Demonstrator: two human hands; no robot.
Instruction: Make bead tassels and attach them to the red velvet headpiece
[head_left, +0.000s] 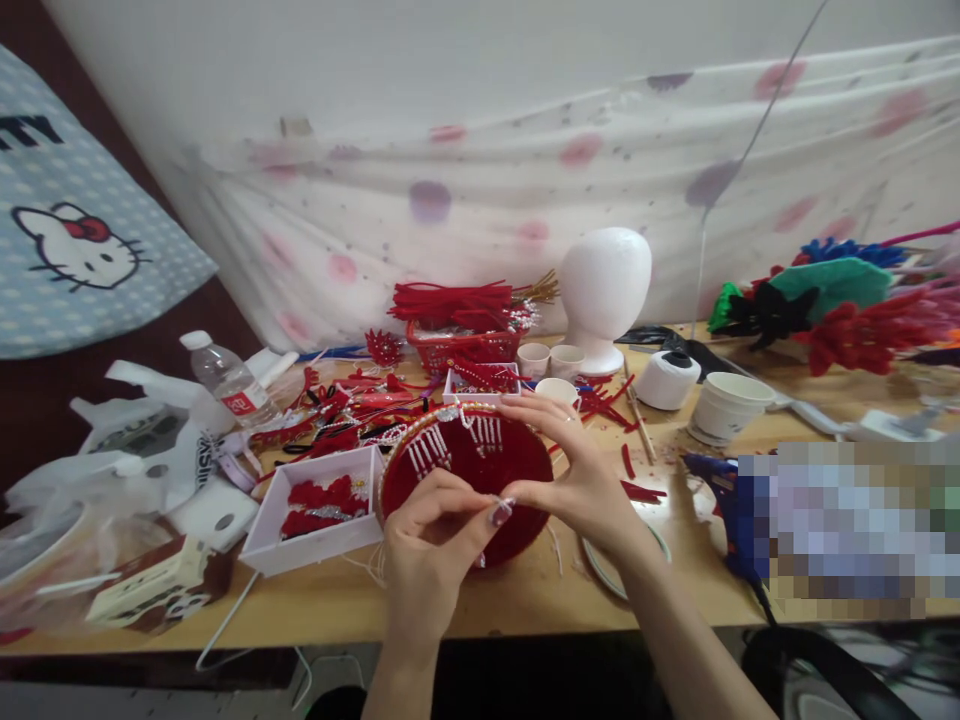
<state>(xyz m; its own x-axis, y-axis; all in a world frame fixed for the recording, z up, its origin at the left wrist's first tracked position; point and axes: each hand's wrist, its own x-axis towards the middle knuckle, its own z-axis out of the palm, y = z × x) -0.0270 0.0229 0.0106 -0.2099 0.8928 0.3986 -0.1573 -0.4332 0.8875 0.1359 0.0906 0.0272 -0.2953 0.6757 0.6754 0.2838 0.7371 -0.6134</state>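
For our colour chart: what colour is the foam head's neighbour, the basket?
Red; the basket shows best in the head view.

this looks like a small craft workshop. a wooden tabletop (360, 607) is crowded with making supplies: a red basket (465, 350) heaped with red fuzzy stems, a white box (315, 515) of red pieces and shiny trim, a cone of white thread (667, 382), a blue glue gun (731, 500) and loose red scraps. a white foam head (606, 290) stands near the wall, which is hung with spotted sheeting (480, 200), and bunches of colourful fuzzy flowers (862, 320) sit at the right.
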